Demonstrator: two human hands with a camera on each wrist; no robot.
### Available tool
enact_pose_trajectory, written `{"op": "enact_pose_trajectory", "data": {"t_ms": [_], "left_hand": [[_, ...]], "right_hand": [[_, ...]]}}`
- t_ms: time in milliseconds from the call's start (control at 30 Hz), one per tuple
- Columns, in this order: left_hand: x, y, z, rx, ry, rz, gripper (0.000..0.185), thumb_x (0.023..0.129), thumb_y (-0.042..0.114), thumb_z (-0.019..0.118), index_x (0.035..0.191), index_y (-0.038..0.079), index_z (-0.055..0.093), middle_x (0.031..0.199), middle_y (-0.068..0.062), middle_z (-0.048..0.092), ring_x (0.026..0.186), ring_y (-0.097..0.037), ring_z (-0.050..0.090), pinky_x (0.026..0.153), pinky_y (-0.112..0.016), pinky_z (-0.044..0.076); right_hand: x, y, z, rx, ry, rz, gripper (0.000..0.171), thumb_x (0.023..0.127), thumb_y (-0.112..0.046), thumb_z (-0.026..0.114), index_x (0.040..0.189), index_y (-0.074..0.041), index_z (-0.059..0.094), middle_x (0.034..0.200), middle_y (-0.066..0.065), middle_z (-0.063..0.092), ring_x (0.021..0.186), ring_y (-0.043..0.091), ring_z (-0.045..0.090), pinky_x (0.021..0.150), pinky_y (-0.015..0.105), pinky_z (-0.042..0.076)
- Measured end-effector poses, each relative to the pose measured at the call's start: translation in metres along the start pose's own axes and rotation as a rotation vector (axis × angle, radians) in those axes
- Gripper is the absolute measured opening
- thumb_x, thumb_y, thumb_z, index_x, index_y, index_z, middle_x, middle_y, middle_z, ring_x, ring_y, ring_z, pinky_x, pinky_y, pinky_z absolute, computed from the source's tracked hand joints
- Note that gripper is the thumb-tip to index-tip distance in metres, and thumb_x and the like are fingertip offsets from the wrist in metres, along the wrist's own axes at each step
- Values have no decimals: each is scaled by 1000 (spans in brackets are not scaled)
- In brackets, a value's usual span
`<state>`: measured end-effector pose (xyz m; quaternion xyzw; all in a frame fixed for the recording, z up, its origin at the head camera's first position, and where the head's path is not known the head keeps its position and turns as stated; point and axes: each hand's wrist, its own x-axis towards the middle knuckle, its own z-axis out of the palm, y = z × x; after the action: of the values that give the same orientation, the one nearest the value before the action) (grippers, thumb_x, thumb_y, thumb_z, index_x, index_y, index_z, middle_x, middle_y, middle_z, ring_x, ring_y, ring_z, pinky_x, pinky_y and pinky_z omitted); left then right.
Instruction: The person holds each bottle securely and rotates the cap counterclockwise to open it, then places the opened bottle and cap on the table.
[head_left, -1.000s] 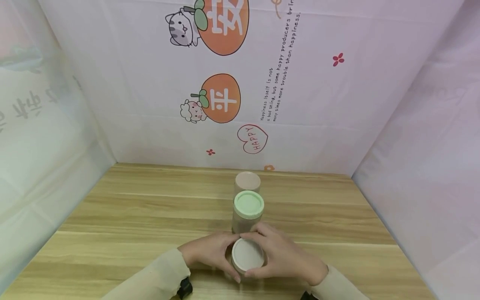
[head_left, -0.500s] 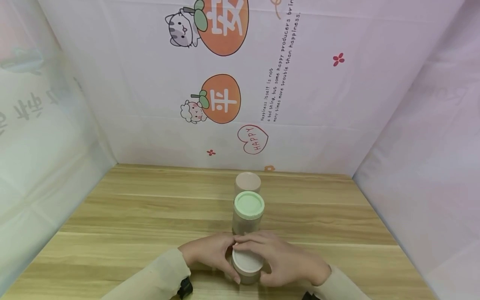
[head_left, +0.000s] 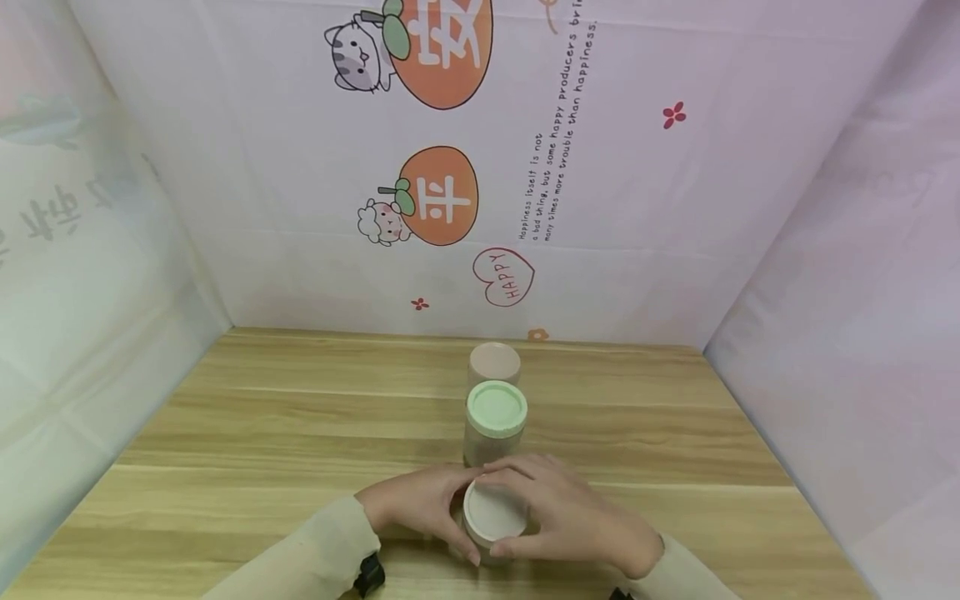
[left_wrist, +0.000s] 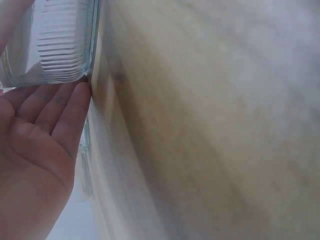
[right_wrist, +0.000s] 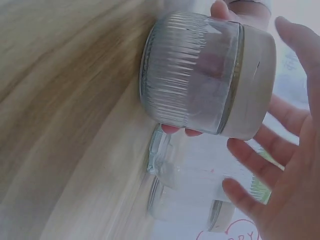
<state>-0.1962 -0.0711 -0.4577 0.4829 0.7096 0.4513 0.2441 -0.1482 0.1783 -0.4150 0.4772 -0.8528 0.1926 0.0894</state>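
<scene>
A ribbed glass jar (right_wrist: 190, 75) with a white lid (head_left: 493, 510) stands near the table's front edge. My left hand (head_left: 416, 504) grips its glass body from the left. The left wrist view shows that palm (left_wrist: 35, 150) just below the jar (left_wrist: 55, 45). My right hand (head_left: 573, 517) comes from the right, with its fingers and thumb curled round the lid's rim. In the right wrist view the right fingers (right_wrist: 250, 162) are spread around the lid (right_wrist: 250, 85), and left fingertips show behind the jar.
Two more jars stand in a row behind it: a green-lidded one (head_left: 497, 410) close by and a pink-lidded one (head_left: 495, 362) farther back. Printed cloth walls close the wooden table (head_left: 262, 417) on the left, back and right.
My right hand turned over the white lid and has swung back, its thumb again at the lid's near rim. The left hand and the jar have stayed in place.
</scene>
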Motion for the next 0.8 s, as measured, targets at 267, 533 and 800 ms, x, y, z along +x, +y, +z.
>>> {"op": "enact_pose_trajectory", "data": {"t_ms": [267,533,800], "left_hand": [[0,4,-1,8,17,-21,80,77,24,90,144,23,47,136,11,56,124,-7,53,106,-29,42],[1,2,-2,14,25,-42,75,76,23,90,140,20,51,132,12,58,121,-6,55,105,-28,43],[-1,2,-1,13,18,-25,79,77,26,90,144,23,47,135,11,57,123,-7,54,105,-28,43]], "right_hand": [[-1,1,-3,-103,18,128,77,79,-76,63,135,-24,58,124,-9,54,116,10,51,92,44,46],[-4,7,-7,-55,-9,129,73,82,-71,66,133,-21,59,117,-12,55,110,6,51,90,39,47],[-4,8,-9,44,-1,-61,67,82,-37,81,140,-17,54,130,-5,55,117,12,53,94,37,51]]}}
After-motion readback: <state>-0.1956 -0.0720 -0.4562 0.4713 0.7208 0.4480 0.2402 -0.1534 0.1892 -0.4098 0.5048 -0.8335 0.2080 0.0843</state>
